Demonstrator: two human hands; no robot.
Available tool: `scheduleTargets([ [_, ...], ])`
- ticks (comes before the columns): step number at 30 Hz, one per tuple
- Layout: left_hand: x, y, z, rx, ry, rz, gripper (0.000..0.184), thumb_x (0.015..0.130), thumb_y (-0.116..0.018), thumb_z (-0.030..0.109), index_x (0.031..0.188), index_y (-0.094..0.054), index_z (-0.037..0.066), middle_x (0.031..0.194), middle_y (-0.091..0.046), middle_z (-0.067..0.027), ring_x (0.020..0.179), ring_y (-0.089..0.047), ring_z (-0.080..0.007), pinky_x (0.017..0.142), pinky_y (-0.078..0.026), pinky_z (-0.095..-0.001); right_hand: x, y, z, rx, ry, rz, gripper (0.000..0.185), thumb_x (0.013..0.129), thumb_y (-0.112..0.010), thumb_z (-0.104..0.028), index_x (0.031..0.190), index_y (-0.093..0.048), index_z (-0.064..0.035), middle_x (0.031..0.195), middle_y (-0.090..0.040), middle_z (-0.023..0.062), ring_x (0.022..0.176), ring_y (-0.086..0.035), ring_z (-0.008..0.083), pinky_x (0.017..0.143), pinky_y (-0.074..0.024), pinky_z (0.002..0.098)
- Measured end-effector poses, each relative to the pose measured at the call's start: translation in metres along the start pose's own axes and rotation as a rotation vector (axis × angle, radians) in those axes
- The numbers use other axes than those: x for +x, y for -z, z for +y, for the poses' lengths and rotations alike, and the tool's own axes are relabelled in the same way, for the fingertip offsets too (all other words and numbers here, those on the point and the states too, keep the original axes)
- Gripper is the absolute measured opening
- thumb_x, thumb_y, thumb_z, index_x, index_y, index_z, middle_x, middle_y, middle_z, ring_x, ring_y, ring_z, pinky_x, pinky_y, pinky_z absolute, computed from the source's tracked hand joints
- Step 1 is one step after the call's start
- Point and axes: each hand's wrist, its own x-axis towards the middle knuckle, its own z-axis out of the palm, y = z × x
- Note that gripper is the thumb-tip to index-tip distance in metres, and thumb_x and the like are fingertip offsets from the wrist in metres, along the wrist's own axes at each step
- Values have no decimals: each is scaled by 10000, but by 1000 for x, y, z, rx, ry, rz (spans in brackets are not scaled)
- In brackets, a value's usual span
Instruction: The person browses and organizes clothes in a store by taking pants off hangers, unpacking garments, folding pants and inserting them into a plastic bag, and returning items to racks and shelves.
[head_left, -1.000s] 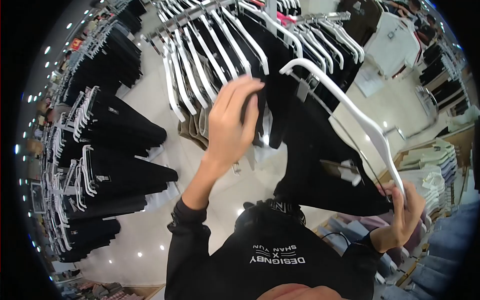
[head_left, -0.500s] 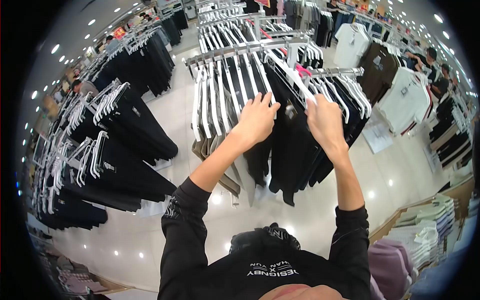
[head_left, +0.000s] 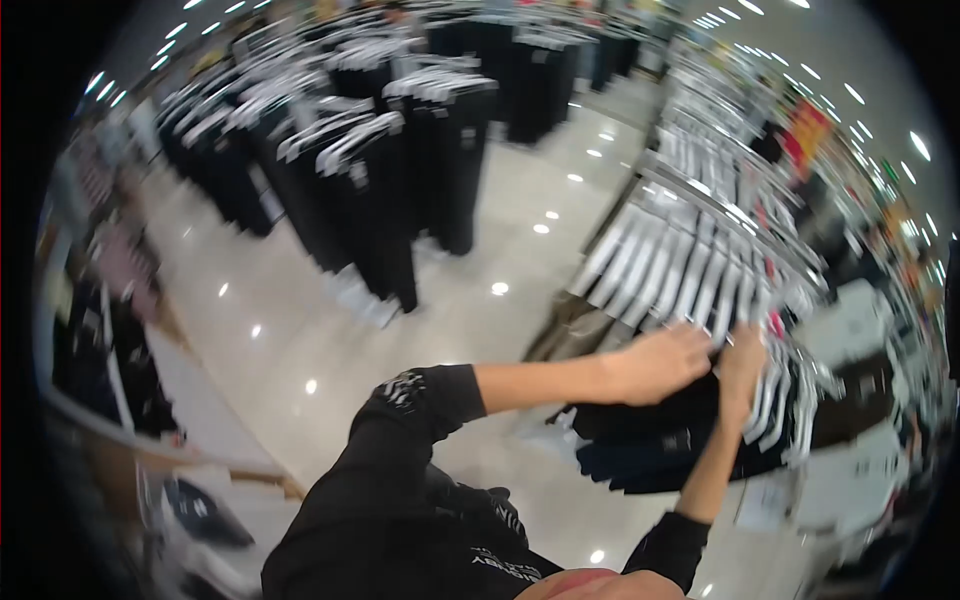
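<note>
My left hand (head_left: 662, 364) is over the white hangers (head_left: 660, 270) on the rack at the right, its fingers blurred by motion. Close beside it, my right hand (head_left: 742, 368) is at the same row of hangers; blur hides whether its fingers hold one. Black trousers (head_left: 640, 440) hang below both hands. Brown and grey trousers (head_left: 572, 330) hang at the near left end of the row. A small pink hanger part (head_left: 776, 322) shows just right of my right hand.
Racks of black trousers (head_left: 385, 210) stand across the aisle at the upper left. Shiny floor (head_left: 400, 340) lies between. White shirts (head_left: 855, 485) hang at the right. A shelf edge (head_left: 215, 420) with folded clothes is at the lower left.
The view has swung left, so the rack and both hands appear farther right. The hanger with black trousers, earlier held apart in my right hand, was brought to the rack; both hands are now closer together.
</note>
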Motion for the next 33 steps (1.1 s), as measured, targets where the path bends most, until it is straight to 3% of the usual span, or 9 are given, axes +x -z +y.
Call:
scheduleTargets([
  [2, -36, 8, 11, 7, -35, 31, 437, 801, -710, 112, 1209, -644, -31, 1392, -566, -234, 1361, -503, -372, 1152, -399, -489, -15, 52, -38, 302, -289, 45, 256, 1051, -528, -96, 1183, -641, 91, 1111, -696, 296, 1068, -671, 457, 933, -523, 480],
  [4, -81, 28, 17, -117, -28, 42, 434, 847, -670, 91, 1267, -644, -14, 1436, -561, -221, 1414, -476, -391, 1147, -426, -477, -37, 69, -51, 276, -98, 211, 374, 1104, -539, -192, 1362, -613, 69, 1224, -721, 255, 1038, -732, 345, 845, -562, 427],
  [9, -220, 52, 17, -375, 281, -70, 390, 913, -633, 80, 1291, -630, -18, 1295, -619, -172, 1288, -565, -340, 1082, -470, -477, -89, 111, -191, 708, -88, -54, 254, 1089, -571, -83, 1278, -660, 62, 1190, -737, 146, 1004, -695, 144, 786, -546, 250],
  [14, -409, 88, 18, -397, 809, -149, 346, 941, -628, 101, 1265, -629, -20, 1228, -625, -188, 1206, -595, -380, 1021, -503, -481, -108, 78, -343, 927, 353, -634, 147, 994, -668, -16, 1115, -707, 58, 934, -780, 148, 845, -767, 206, 769, -595, 298],
  [18, -567, 97, 38, -116, 1153, -257, 203, 896, -613, 67, 1068, -679, -21, 1075, -684, -198, 1023, -695, -393, 869, -570, -491, -131, 0, -453, 912, 486, -1010, 194, 945, -723, -86, 1109, -716, 19, 938, -765, 205, 872, -781, 325, 751, -594, 362],
  [23, -665, 183, 80, 58, 1647, -218, 189, 871, -631, 58, 1037, -688, -13, 1040, -701, -193, 1017, -705, -378, 855, -576, -492, -155, -81, -585, 900, 691, -1281, 192, 974, -667, -86, 1104, -724, 42, 914, -779, 196, 829, -788, 289, 751, -603, 366],
  [26, -711, 215, 104, 168, 1813, -204, 207, 938, -624, 139, 1082, -669, -2, 1087, -693, -191, 1018, -699, -385, 865, -565, -496, -172, -110, -667, 978, 823, -1459, 195, 992, -634, -86, 1097, -723, 51, 911, -783, 185, 811, -789, 260, 735, -612, 358],
  [29, -734, 226, 126, 350, 1969, 45, 164, 896, -624, 82, 1015, -694, -5, 1052, -700, -200, 1007, -708, -381, 851, -575, -499, -187, -131, -746, 984, 1076, -1570, 157, 1016, -622, -31, 1108, -714, 57, 898, -756, 123, 761, -748, 174, 696, -612, 306],
  [33, -734, 232, 144, 321, 2227, 328, 178, 922, -622, 111, 1043, -689, -2, 1080, -696, -209, 1033, -699, -395, 879, -565, -506, -206, -140, -856, 977, 1412, -1618, 163, 983, -615, 6, 1100, -724, 36, 906, -739, 123, 779, -748, 190, 670, -596, 301],
])
